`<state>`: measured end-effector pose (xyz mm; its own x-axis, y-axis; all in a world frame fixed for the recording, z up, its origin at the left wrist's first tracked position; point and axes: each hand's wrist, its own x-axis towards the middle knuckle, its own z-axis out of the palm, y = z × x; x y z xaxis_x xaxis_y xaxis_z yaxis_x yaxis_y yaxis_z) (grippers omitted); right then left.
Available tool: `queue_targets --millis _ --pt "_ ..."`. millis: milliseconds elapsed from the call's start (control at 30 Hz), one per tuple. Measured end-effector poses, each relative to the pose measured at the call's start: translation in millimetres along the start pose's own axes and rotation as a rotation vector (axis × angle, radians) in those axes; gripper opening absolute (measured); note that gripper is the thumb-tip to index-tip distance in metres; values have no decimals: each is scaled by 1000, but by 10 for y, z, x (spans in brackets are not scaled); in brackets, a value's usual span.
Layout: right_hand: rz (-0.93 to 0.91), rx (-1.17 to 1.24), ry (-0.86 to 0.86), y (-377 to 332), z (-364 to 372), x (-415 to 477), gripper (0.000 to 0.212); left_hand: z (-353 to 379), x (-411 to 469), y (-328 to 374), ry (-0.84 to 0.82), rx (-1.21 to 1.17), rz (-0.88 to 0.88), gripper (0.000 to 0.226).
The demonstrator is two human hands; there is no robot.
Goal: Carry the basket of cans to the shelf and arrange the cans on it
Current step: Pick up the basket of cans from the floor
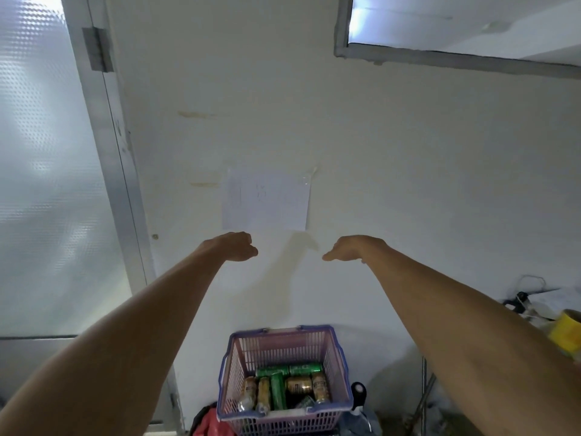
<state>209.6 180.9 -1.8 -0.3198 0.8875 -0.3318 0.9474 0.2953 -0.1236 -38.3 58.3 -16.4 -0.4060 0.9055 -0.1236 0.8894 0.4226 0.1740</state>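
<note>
A pink plastic basket with a blue rim stands low in the middle, against the wall. Inside lie several cans, green and gold ones, on their sides. Both my arms stretch forward at chest height, well above the basket. My left hand hangs with its fingers curled down and holds nothing. My right hand hangs the same way, fingers drooping and a little apart, with nothing in it. No shelf shows.
A white wall fills the view, with a paper sheet stuck on it. A frosted glass door is at the left. A yellow tub and cables sit at the right. Red cloth lies by the basket.
</note>
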Motion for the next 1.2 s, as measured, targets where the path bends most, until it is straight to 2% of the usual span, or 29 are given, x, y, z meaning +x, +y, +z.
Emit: queue_targets --millis 333,567,733,933,1200 --pt "-36 -75 -53 132 -114 659 75 60 350 341 -56 39 -18 50" --pt "-72 -37 -117 176 -102 1072 76 94 534 409 -141 68 -48 49" --pt "-55 96 -316 131 -147 1381 57 130 938 302 -151 -29 -59 47" --pt "-40 113 -346 -27 -71 1756 49 347 1442 138 -351 -214 -57 38" --pt "24 150 -440 -49 621 2321 46 1114 1999 -233 -506 -223 -61 39"
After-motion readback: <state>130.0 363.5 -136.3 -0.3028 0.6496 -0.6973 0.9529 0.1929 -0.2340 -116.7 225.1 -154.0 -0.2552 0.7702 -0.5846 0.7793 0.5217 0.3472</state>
